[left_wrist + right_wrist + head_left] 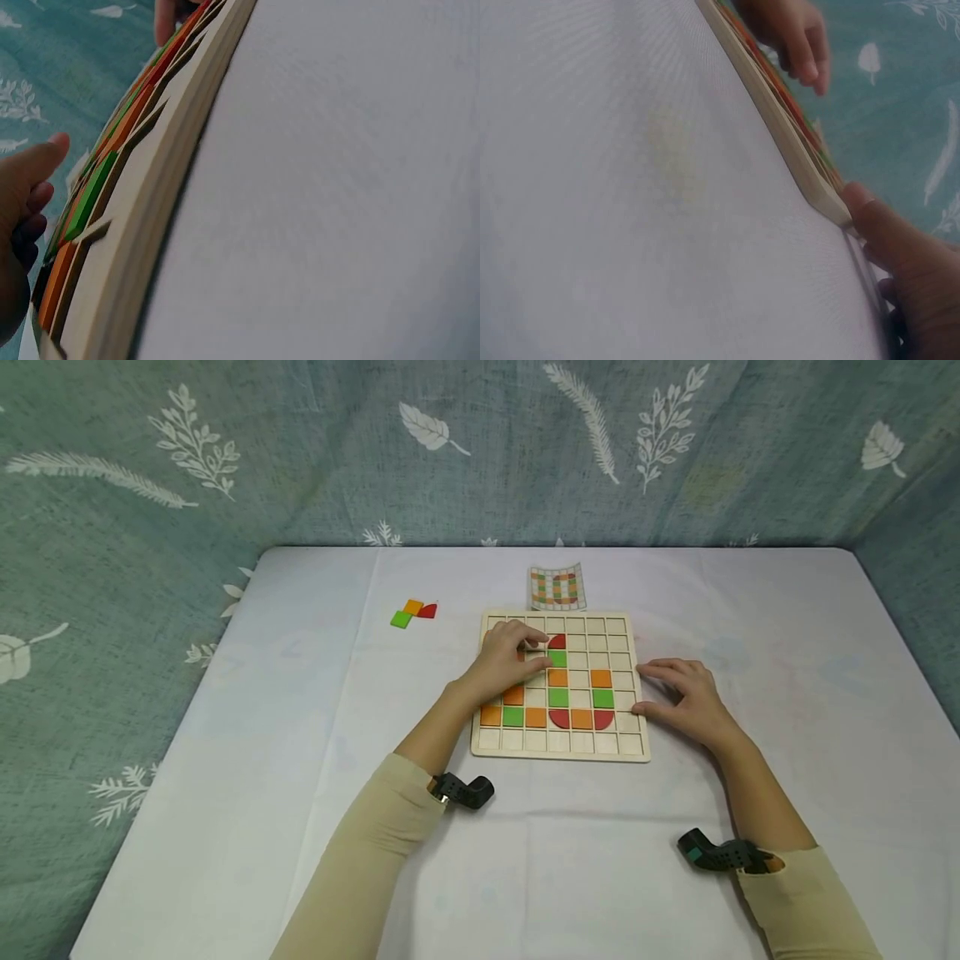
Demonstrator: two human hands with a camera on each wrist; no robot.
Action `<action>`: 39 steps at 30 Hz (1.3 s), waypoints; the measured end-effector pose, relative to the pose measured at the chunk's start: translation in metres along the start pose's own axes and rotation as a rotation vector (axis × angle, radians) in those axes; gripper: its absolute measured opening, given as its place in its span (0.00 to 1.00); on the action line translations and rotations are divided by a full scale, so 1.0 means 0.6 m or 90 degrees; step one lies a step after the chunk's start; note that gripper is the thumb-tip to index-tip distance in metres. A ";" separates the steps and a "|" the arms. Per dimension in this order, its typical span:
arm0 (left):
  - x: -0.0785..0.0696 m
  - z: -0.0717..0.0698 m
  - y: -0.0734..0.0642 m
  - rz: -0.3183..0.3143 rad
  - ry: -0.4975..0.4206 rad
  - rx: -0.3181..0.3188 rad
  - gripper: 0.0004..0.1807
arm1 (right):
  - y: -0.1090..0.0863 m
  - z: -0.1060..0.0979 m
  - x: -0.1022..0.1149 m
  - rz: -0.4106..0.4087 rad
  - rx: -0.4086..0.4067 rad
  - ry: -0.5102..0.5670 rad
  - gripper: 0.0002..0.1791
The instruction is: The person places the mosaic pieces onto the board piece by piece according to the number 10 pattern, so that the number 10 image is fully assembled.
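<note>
A wooden grid board (558,743) lies on the table, several of its squares filled with orange, green and red tiles. My left hand (506,660) is over the board's upper left part, hiding some cells. Its thumb and fingers are spread apart, their tips close to a red quarter-round tile (557,642) and the green tile (557,658) below it. My right hand (690,702) is at the board's right edge, with thumb and fingertips spread along the rim. In the right wrist view, the right thumb (859,199) is against the board's corner (829,206).
A printed pattern card (557,587) lies just behind the board. To the left of it are loose tiles: an orange one (413,607), a green one (401,620) and a red quarter-round one (427,611). A leaf-patterned curtain (487,460) hangs behind the white-covered table (225,777).
</note>
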State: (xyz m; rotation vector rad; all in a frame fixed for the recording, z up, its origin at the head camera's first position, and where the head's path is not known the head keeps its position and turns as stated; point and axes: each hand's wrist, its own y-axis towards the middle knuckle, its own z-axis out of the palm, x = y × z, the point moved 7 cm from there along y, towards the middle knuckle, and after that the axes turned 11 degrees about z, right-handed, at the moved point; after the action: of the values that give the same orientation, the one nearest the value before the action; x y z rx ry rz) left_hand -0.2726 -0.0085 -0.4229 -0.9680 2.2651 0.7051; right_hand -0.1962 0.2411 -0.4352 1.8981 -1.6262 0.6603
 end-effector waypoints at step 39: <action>0.096 -0.173 -0.102 -0.137 -0.030 -0.280 0.32 | 0.000 0.001 -0.002 0.009 0.006 0.000 0.32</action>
State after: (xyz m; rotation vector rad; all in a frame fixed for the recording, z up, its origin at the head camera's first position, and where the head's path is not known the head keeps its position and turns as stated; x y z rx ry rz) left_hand -0.2893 -0.1394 -0.4041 -1.3573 1.9618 1.1417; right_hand -0.1962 0.2415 -0.4363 1.8948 -1.6404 0.6743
